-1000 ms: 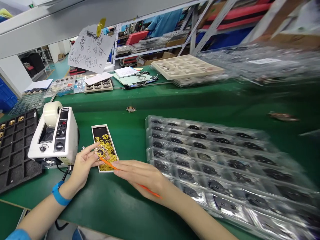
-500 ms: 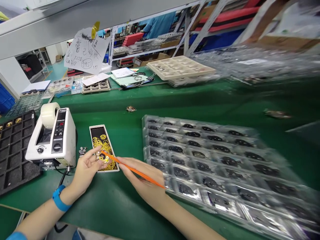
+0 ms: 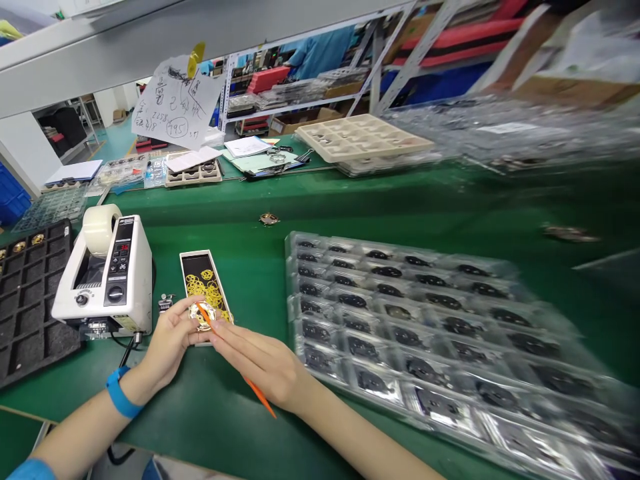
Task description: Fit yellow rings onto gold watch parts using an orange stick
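My left hand (image 3: 170, 343) pinches a small round gold-and-black part (image 3: 203, 315) between thumb and fingers, just in front of a narrow black box (image 3: 206, 283) holding loose yellow-gold lacy pieces. My right hand (image 3: 260, 360) grips a thin orange stick (image 3: 255, 390). Its tip rests on or just above the round part, and my right fingertips nearly meet my left hand. The hands hide the near end of the box. A blue band (image 3: 120, 393) circles my left wrist.
An electric tape dispenser (image 3: 103, 273) and a black foam tray (image 3: 30, 300) stand to the left. A large transparent tray (image 3: 400, 333) of black parts lies to the right. A small part (image 3: 269, 219) sits on the green mat, with a beige tray (image 3: 365, 137) and papers behind.
My right hand has moved left, closer to my left hand. The orange stick has swung, its rear end now pointing down toward me instead of right. The round part stays in my left hand.
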Demonstrator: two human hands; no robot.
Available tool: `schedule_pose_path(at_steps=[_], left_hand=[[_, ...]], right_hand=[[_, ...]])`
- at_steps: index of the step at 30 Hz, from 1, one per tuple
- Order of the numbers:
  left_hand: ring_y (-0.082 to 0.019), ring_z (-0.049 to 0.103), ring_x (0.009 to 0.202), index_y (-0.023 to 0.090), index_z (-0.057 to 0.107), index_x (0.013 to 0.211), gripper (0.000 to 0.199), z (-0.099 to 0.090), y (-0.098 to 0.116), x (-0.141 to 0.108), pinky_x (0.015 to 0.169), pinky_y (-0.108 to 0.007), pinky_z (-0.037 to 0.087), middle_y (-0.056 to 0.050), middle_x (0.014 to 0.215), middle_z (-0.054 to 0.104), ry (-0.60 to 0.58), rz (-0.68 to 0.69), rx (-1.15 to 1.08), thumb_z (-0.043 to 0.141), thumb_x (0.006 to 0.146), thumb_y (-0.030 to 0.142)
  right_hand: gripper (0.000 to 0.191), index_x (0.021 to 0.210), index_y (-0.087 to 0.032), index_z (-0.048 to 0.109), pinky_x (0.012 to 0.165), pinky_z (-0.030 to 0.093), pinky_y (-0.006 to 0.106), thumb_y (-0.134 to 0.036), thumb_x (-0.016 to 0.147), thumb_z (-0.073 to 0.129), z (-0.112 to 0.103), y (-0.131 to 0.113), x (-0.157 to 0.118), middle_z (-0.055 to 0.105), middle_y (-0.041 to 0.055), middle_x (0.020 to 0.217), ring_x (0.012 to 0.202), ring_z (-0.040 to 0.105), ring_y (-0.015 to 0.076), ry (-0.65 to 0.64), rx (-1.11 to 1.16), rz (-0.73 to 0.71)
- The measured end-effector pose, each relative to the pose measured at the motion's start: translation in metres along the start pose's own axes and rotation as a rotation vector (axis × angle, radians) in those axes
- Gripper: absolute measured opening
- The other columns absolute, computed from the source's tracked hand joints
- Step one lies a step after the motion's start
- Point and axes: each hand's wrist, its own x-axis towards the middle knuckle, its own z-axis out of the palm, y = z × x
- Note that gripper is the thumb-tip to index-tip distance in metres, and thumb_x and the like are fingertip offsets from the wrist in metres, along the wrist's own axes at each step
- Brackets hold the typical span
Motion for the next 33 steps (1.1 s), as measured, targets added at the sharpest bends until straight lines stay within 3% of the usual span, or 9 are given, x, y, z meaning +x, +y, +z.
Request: schedule_pose_path(at_steps=[3,7,10,16,23,28,30,33], left_hand=[[-0.012,0.064,0.077,0.01,0.057,0.115,0.056,-0.001,-0.001,0.002,0.072,-0.022,0.055,-0.008,0.092,0.067,0.015,-0.006,-0.017,0.075,0.063,0.025],[-0.015,0.066,0.075,0.008,0.056,0.106,0.057,-0.001,-0.001,0.003,0.069,-0.022,0.055,-0.007,0.085,0.067,0.039,0.021,0.078,0.08,0.059,0.029],[-0.017,0.067,0.071,0.008,0.055,0.099,0.054,-0.001,-0.002,0.002,0.06,-0.02,0.053,-0.008,0.082,0.067,0.014,0.059,0.172,0.08,0.058,0.032],[-0.014,0.063,0.058,0.01,0.051,0.086,0.034,-0.001,-0.004,0.003,0.043,-0.015,0.043,-0.004,0.07,0.061,-0.022,0.143,0.332,0.071,0.064,0.028],[-0.013,0.06,0.052,0.011,0.048,0.082,0.029,-0.001,-0.006,0.001,0.036,-0.013,0.036,-0.003,0.062,0.057,-0.065,0.159,0.404,0.064,0.066,0.028],[-0.012,0.058,0.049,0.01,0.05,0.083,0.028,-0.005,-0.007,0.001,0.036,-0.013,0.034,-0.004,0.062,0.059,-0.024,0.192,0.44,0.062,0.069,0.031],[-0.012,0.06,0.052,0.009,0.053,0.085,0.03,-0.004,-0.007,0.002,0.039,-0.015,0.04,-0.004,0.068,0.059,-0.004,0.212,0.419,0.064,0.069,0.032],[-0.01,0.061,0.061,0.008,0.057,0.093,0.035,-0.003,-0.007,0.002,0.056,-0.019,0.053,-0.005,0.079,0.061,0.02,0.252,0.372,0.067,0.067,0.029]], right_hand=[[0.023,0.111,-0.002,0.058,0.087,0.057,0.037,-0.004,0.092,0.045,-0.005,0.001,0.004,0.064,0.0178,0.11,0.11,0.059,0.0259,0.01,0.066,0.028],[0.026,0.106,-0.013,0.061,0.084,0.056,0.026,0.0,0.087,0.051,-0.012,0.001,0.008,0.066,0.0106,0.104,0.098,0.064,0.0156,0.189,0.236,0.363],[0.029,0.102,-0.019,0.063,0.083,0.056,0.026,0.001,0.086,0.052,-0.014,0.002,0.008,0.067,0.0051,0.101,0.093,0.065,0.0137,0.314,0.301,0.563],[0.026,0.101,-0.022,0.063,0.075,0.057,0.027,-0.006,0.092,0.046,-0.014,0.002,0.006,0.065,0.0039,0.103,0.089,0.065,0.0146,0.359,0.41,0.707],[0.023,0.097,-0.019,0.061,0.072,0.055,0.025,-0.008,0.094,0.041,-0.021,0.003,0.012,0.064,0.0046,0.097,0.084,0.064,0.0129,0.354,0.354,0.706],[0.019,0.097,-0.015,0.056,0.081,0.05,0.032,-0.008,0.093,0.038,-0.019,-0.002,0.02,0.064,0.008,0.094,0.092,0.061,0.0176,0.239,0.13,0.447],[0.018,0.091,-0.013,0.054,0.072,0.048,0.03,-0.008,0.094,0.037,-0.015,-0.007,0.025,0.061,0.0068,0.082,0.079,0.058,0.0166,0.145,0.042,0.363],[0.021,0.086,-0.013,0.056,0.056,0.039,0.024,-0.01,0.094,0.037,-0.002,-0.015,0.029,0.053,0.003,0.067,0.059,0.048,0.0131,0.059,-0.086,0.37]])
